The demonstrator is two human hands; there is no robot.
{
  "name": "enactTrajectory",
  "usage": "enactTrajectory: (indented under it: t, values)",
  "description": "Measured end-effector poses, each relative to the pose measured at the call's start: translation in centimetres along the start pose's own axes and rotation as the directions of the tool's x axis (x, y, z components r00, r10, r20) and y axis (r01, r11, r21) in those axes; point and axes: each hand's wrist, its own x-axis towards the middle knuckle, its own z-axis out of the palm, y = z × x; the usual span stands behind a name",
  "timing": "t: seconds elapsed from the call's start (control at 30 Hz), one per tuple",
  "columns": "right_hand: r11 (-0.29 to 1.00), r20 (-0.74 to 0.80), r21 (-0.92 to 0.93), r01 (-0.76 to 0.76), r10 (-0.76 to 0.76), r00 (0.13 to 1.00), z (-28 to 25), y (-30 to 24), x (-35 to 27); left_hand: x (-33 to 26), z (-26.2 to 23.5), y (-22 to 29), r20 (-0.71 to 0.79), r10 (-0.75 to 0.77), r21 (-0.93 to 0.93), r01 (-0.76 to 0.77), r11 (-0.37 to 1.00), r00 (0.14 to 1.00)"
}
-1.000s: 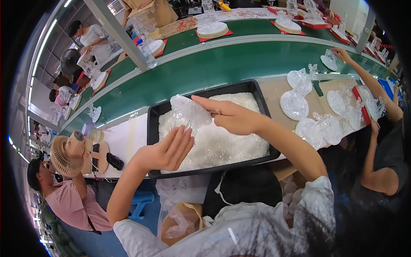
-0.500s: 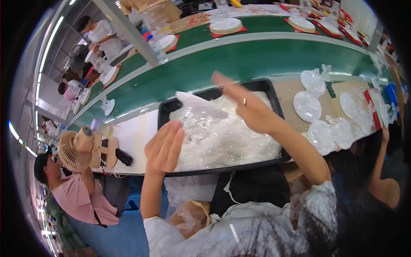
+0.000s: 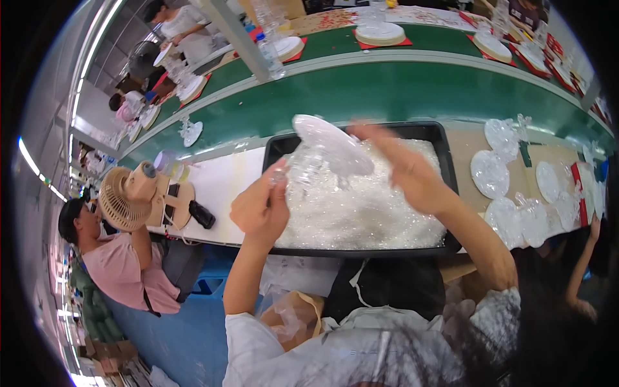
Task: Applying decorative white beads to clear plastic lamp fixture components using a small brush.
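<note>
My left hand (image 3: 261, 205) is closed around the stem of a clear plastic ornament with a round white disc base (image 3: 329, 143). The ornament is held tilted above a black tray (image 3: 361, 252). Glittering clear-white granules (image 3: 367, 213) fill the tray, and some seem to hang below the disc's edge. My right hand (image 3: 412, 171) is just right of the disc, over the granules. Its fingers point toward the disc but are smeared by motion, so whether they touch it cannot be told.
Several similar clear ornaments (image 3: 490, 174) lie on brown board to the right. A beige fan (image 3: 126, 197) and a black object (image 3: 202, 214) are on the left. Beyond the tray runs a green conveyor (image 3: 361, 90) carrying white discs on red sheets. Co-workers sit at left and right.
The white disc has tilted up with its face turned more into view. My left hand has turned, showing its grip on the stem. My right hand has moved down beside the disc.
</note>
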Motion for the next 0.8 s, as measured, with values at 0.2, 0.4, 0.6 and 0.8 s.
enactTrajectory:
  t: [0.2, 0.4, 0.6, 0.8]
  values:
    - [0.998, -0.049, -0.059, 0.01, -0.013, 0.999, -0.8, -1.4, 0.3, 0.0, 1.1, -0.3, -0.133, -0.215, -0.224, 0.182, 0.957, 0.968]
    - [0.996, 0.171, 0.088, -0.015, -0.001, 0.985, 0.8, -1.2, -0.1, -0.5, 1.6, -0.5, -0.084, -0.3, -0.348, 0.254, 0.903, 0.95]
    - [0.985, 0.057, -0.024, 0.168, -0.167, 0.984, 0.3, -0.1, 0.3, -1.2, 2.1, -0.9, 0.041, -0.556, -0.646, 0.446, 0.619, 0.83]
    - [0.97, 0.097, -0.126, 0.209, -0.198, 0.975, 0.8, -0.9, 0.8, -1.2, 1.8, -1.1, 0.106, -0.586, -0.73, 0.463, 0.503, 0.803]
